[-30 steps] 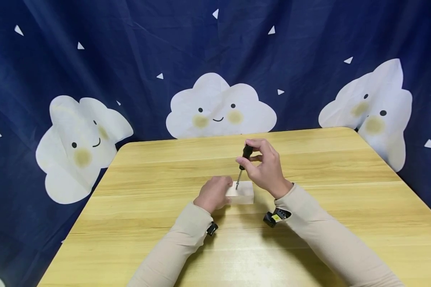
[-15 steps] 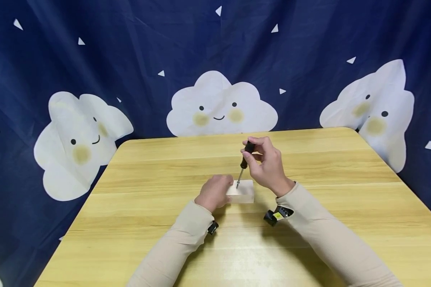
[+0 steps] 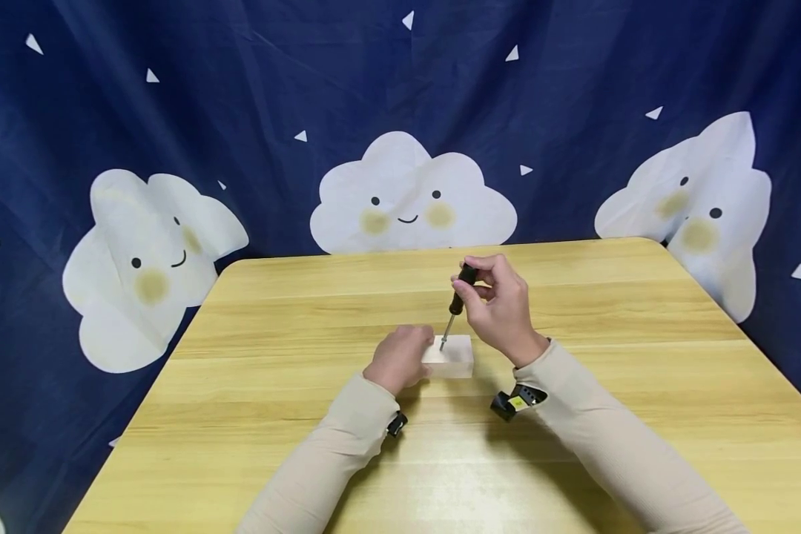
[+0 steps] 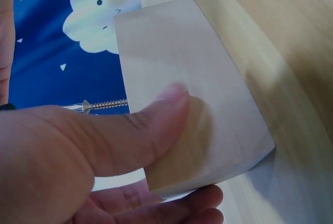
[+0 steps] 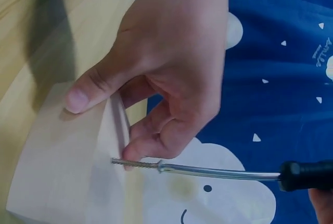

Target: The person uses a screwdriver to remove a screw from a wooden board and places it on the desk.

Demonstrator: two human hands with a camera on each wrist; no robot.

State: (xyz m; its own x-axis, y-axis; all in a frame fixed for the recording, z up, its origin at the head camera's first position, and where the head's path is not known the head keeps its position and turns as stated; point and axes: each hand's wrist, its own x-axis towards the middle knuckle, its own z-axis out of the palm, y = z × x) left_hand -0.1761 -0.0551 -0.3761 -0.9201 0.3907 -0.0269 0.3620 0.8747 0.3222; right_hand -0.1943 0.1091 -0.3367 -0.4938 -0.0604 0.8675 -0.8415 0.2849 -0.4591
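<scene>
A pale wooden block (image 3: 455, 359) lies on the table, its left end gripped by my left hand (image 3: 398, 359). In the left wrist view the thumb presses the block's near side while the fingers curl under its end. A screw (image 5: 136, 164) stands in the block's top face, most of its thread showing. The screwdriver (image 3: 457, 298) has a black handle and a steel shaft (image 5: 223, 172) whose tip sits on the screw head. My right hand (image 3: 500, 308) pinches the handle between thumb and fingers, with the tool leaning to the right.
The wooden table (image 3: 274, 423) extends around both hands. Behind its far edge hangs a dark blue curtain (image 3: 274, 67) printed with white clouds. Each wrist wears a black camera, one (image 3: 503, 406) at the right sleeve and another (image 3: 397, 423) at the left.
The screwdriver's handle end has shifted slightly to the right, and the right fingers have moved around it. The left hand and block stay in place.
</scene>
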